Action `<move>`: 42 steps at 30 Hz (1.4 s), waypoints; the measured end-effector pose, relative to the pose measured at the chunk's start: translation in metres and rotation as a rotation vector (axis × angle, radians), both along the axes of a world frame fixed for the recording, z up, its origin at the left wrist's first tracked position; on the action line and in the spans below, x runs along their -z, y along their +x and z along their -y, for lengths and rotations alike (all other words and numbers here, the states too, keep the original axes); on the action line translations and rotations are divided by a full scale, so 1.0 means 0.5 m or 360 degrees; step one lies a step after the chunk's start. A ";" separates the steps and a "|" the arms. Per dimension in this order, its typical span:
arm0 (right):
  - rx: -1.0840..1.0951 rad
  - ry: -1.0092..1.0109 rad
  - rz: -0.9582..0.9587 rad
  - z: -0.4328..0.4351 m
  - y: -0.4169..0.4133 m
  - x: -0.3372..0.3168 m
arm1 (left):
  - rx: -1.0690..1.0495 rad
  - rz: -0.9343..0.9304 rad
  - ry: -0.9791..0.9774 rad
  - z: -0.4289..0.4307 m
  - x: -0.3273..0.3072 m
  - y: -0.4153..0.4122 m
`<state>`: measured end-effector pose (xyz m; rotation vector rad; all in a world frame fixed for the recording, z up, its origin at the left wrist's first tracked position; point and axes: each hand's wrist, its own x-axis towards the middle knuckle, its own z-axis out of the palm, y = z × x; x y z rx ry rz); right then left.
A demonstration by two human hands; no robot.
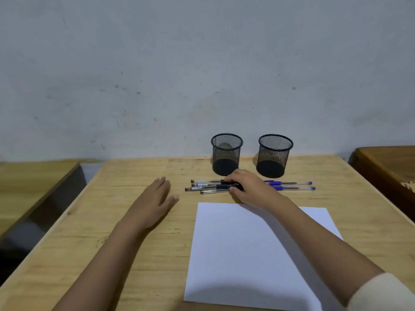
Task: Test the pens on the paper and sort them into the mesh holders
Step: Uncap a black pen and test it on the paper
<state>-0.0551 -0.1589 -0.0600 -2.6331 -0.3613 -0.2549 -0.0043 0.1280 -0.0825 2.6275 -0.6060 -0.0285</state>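
Barely begun: both mesh holders [226, 153] empty, paper [247, 254] blank; right hand [249, 189] closes on a black pen [215, 187], left hand [155, 198] rests flat, released.

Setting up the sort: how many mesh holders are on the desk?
2. One mesh holder stands at the desk's far edge; the other holder stands just right of it. Both sit behind the row of pens.

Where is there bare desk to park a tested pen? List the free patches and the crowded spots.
Free: the desk left of the paper, near the left hand; the strip right of the paper. Crowded: the pen row under the right hand, before the two mesh holders.
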 end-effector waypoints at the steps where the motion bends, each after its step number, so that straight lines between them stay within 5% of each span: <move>1: -0.0007 -0.0050 -0.0011 -0.011 0.006 0.001 | -0.0015 -0.0022 0.0032 -0.008 0.007 -0.003; 13: 0.0148 -0.0291 0.0016 -0.066 0.040 -0.016 | -0.0072 -0.0008 0.0224 -0.005 0.022 -0.023; 19: 0.0399 0.0913 0.0112 -0.111 0.012 -0.030 | -0.0105 0.0000 0.0157 -0.008 0.023 -0.030; 25: 0.0396 0.2104 -0.0144 -0.132 -0.034 -0.038 | -0.0126 -0.0036 0.0056 -0.002 0.021 -0.047; 27: 0.0363 0.2280 -0.0147 -0.134 -0.054 -0.046 | -0.0143 -0.0022 -0.0111 -0.001 0.017 -0.062; 34: 0.0234 0.2330 -0.0031 -0.129 -0.094 -0.052 | -0.0094 -0.0188 -0.1227 0.064 -0.055 -0.127; 42: 0.0128 0.2043 0.0008 -0.113 -0.136 -0.080 | 0.0230 -0.0360 -0.1507 0.114 -0.090 -0.141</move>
